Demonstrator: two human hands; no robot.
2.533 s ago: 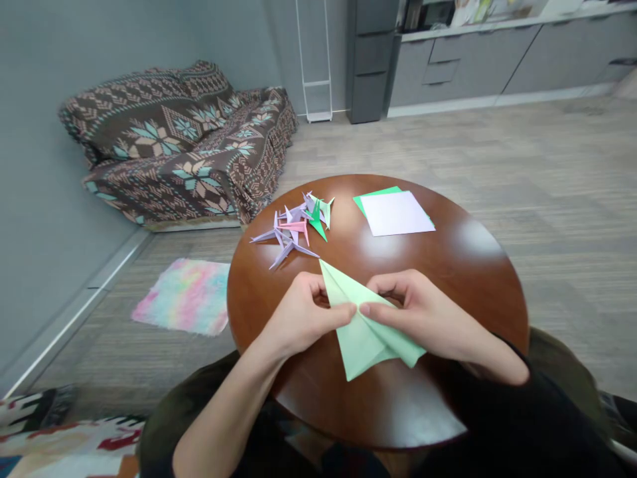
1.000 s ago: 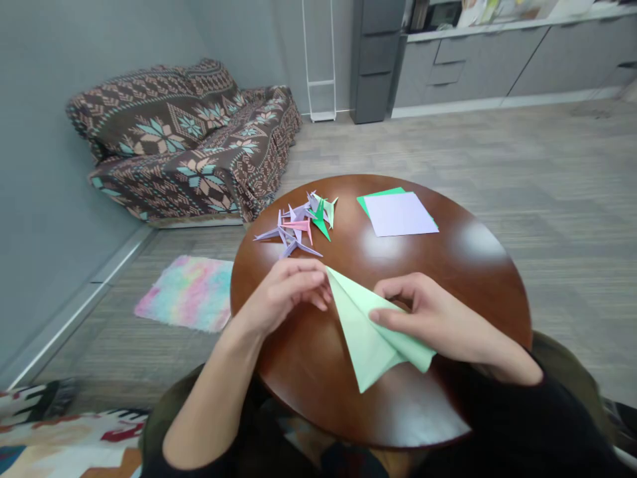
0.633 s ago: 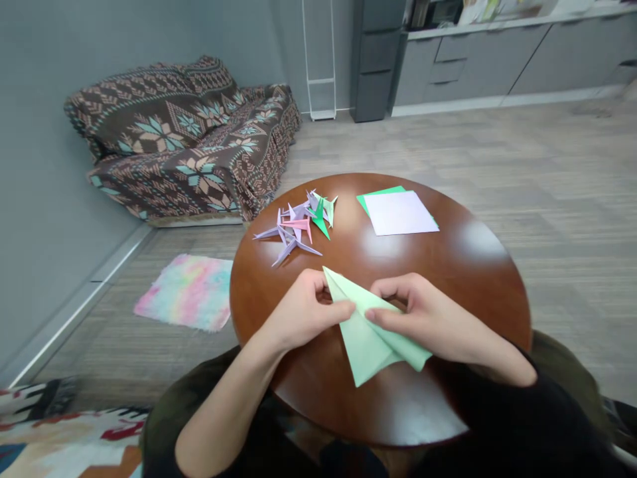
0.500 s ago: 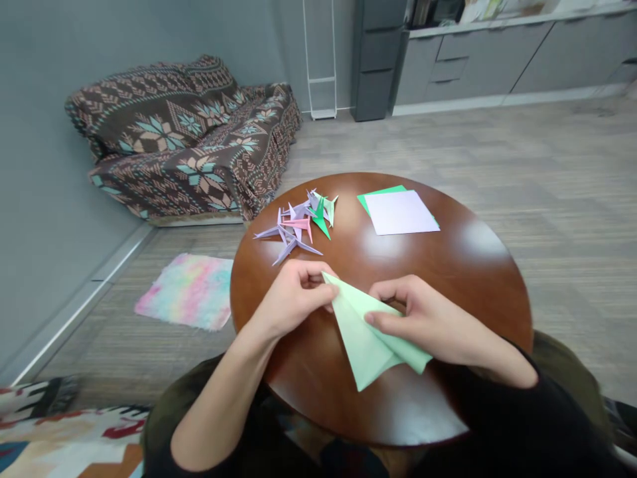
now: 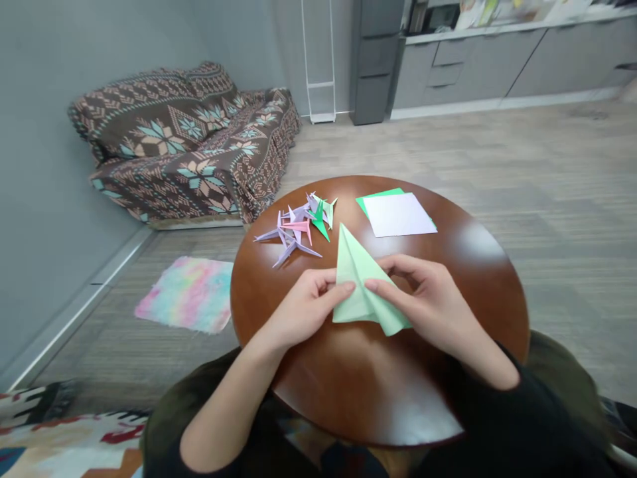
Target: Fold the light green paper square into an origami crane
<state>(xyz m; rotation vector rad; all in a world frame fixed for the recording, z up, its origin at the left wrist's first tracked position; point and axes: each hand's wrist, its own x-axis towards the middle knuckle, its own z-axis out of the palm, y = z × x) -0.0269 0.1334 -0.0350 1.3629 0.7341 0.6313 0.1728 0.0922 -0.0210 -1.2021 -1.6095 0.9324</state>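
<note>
The light green paper is between the two hands above the near middle of the bench, its point toward the far side. The left hand pinches its left edge, and the right hand pinches its right part, thumbs on top and the other fingers behind. For a clean crease, I would match the edges first, then press evenly from the point down, thumbs close to the fold; the loose near edge could easily skew. Counting: one held paper; at far left, one pink folded shape, one dark green folded shape, one pale green folded shape and at least three purple folded shapes, overlap hiding their exact number; at far right, at least two flat sheets, a lilac sheet over a green sheet.
</note>
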